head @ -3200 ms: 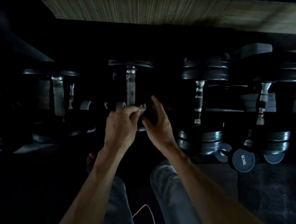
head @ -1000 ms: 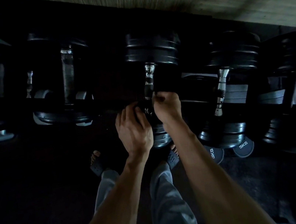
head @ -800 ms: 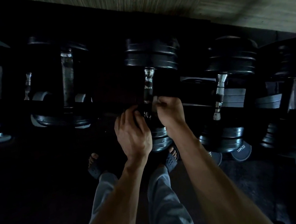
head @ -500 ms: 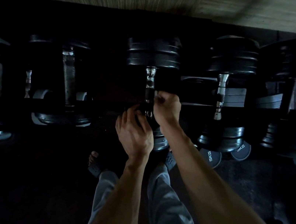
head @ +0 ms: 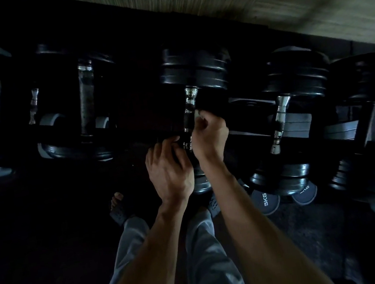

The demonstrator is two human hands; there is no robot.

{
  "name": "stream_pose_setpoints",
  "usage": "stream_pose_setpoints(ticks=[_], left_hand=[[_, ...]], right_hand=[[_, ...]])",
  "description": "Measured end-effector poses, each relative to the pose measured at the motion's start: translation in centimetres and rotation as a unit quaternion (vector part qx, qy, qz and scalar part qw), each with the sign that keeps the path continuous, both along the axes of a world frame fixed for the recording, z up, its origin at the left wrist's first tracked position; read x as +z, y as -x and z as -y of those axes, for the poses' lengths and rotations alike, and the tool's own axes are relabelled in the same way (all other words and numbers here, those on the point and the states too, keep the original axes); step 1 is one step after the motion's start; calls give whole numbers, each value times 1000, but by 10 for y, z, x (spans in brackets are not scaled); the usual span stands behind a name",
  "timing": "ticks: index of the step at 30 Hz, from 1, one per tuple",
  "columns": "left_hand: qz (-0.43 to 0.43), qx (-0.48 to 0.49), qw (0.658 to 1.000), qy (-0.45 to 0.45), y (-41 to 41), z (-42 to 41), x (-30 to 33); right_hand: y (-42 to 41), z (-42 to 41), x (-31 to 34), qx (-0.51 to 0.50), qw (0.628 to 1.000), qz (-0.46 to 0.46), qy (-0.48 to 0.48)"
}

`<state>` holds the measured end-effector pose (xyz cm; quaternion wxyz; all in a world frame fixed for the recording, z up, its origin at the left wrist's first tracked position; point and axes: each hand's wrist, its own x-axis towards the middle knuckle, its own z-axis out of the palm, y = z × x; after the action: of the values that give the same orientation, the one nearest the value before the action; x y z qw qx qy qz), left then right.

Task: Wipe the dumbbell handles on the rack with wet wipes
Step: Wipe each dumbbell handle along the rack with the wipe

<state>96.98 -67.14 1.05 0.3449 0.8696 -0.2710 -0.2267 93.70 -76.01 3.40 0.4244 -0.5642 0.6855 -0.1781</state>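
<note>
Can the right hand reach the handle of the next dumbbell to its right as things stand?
Probably yes. The right hand grips a wipe at the middle dumbbell's handle; the neighbouring handle lies exposed beside it, with nothing visible between them.

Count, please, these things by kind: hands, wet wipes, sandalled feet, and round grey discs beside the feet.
Hands: 2 (left hand, right hand)
Wet wipe: 1, pinched by the right hand
Sandalled feet: 2
Round grey discs: 2
Total: 7
</note>
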Motion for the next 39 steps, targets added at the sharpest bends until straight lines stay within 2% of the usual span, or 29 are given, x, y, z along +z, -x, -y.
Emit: stream_pose_setpoints(ticks=[3,8,13,18,23,27,31,33,37,39], left_hand=[[-5,-1,1000,-2,0,1,0],[2,6,1000,-5,1,0,3],[4,3,1000,4,0,0,5],[9,7,1000,1,0,0,5],[8,6,1000,3,0,1,7],[7,2,1000,-6,1,0,7],[4,2,1000,8,1,0,8],[3,5,1000,7,0,1,8],[3,2,1000,2,1,1,6],[2,-3,1000,0,0,1,6]], right_hand=[[-13,19,-10,-42,999,18,-12],[-2,5,-8,-9,999,28,13],[-17,32,-14,-63,998,31,-8],[-7,11,3,-14,998,56,20],[-22,34,-5,-59,998,18,15],[-11,12,-1,-12,998,41,44],[-23,40,-11,-132,989,57,-22],[-24,40,-12,-138,988,63,-35],[-17,15,-4,-78,994,66,33],[-23,16,-8,-97,993,56,46]])
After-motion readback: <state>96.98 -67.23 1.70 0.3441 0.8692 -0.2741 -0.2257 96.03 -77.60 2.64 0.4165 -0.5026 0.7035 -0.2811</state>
